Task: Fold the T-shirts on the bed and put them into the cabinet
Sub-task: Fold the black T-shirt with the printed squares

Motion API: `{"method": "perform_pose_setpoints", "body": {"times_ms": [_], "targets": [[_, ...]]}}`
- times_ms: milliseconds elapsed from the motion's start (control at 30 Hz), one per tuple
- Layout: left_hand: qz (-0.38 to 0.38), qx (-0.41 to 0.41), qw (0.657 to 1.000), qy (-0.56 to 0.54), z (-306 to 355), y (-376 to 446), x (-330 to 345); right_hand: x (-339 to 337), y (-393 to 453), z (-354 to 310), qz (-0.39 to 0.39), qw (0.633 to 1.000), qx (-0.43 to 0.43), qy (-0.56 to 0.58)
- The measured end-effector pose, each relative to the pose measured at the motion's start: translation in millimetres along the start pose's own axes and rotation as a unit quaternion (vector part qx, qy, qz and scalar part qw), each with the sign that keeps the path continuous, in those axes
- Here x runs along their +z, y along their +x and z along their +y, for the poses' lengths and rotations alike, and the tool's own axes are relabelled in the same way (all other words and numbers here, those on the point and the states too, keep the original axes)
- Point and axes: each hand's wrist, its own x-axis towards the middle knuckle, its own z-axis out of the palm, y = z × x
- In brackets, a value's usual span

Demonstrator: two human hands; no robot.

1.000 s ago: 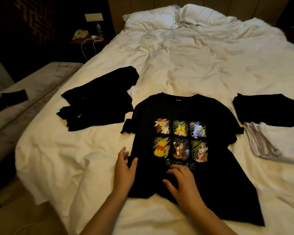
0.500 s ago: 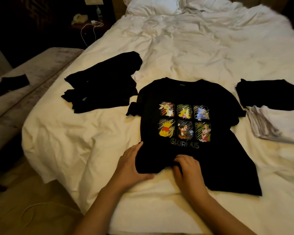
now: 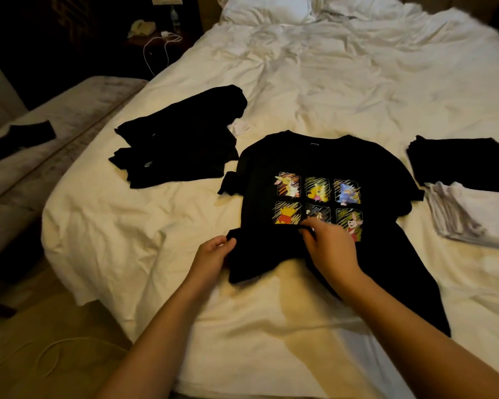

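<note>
So the black graphic T-shirt (image 3: 323, 168) lies face up on the white bed (image 3: 329, 82), six cartoon panels on the chest. The word under them is covered now, so I can't read it. Left hand (image 3: 211, 256) pinches the lower left hem, right hand (image 3: 329, 249) grips a raised fold over the bottom panels. Unfolded black shirts (image 3: 179, 145) lie left; folded black stack (image 3: 458, 162) and white stack (image 3: 473, 220) lie right. Neck label (image 3: 314, 144) looks too tiny to read.

Place: bedroom, likely hotel | shown by: wide bed (image 3: 329, 82) in rumpled white linen, pillows (image 3: 265, 10) stacked, nightstand (image 3: 156, 36) with telephone (image 3: 140, 26) seen alongside
</note>
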Motion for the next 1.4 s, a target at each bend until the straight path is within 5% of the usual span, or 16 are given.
{"method": "perform_pose_setpoints", "body": {"times_ms": [233, 333, 400, 500, 633, 800, 900, 1000, 1067, 1267, 1400], "targets": [[0.089, -0.047, 0.993, 0.067, 13.7, 37.7, 12.3, 18.9, 41.3, 7.0, -0.098, 0.982, 0.045, -0.155], [0.181, 0.064, 0.957, 0.217, 10.5, 35.1, 19.4, 24.5, 33.5, 10.5, -0.077, 0.983, 0.066, -0.151], [0.211, 0.228, 0.891, 0.33, 6.8, 24.1, 25.4, 25.4, 19.2, 12.9, -0.066, 0.99, 0.059, -0.113], [0.088, 0.429, 0.776, 0.454, -3.7, 15.8, 36.6, 23.3, -11.7, 18.8, -0.063, 0.995, 0.05, -0.059], [-0.039, 0.401, 0.725, 0.559, -29.5, 16.2, 51.5, 29.4, -55.3, 37.7, -0.066, 0.994, 0.028, -0.085], [0.018, 0.361, 0.754, 0.548, -27.6, 16.5, 39.6, 31.8, -71.0, 56.9, 0.018, 0.994, -0.008, -0.107], [-0.014, 0.358, 0.773, 0.523, -23.2, 18.4, 26.2, 26.3, -68.8, 58.6, 0.062, 0.995, -0.03, -0.072], [-0.064, 0.389, 0.753, 0.527, -14.6, 16.4, 9.9, 17.8, -67.8, 52.9, 0.076, 0.995, -0.052, -0.03], [-0.096, 0.39, 0.744, 0.534, -5.9, 6.3, 3.5, 9.0, -66.7, 46.5, 0.041, 0.997, -0.066, 0.025], [-0.123, 0.316, 0.793, 0.507, 17.2, -24.6, -9.4, -27.9, -64.0, 33.0, -0.144, 0.967, 0.055, 0.203], [-0.155, 0.263, 0.769, 0.561, 18.7, -47.3, -17.9, -36.8, -68.5, 21.6, -0.233, 0.953, 0.027, 0.189]]}}
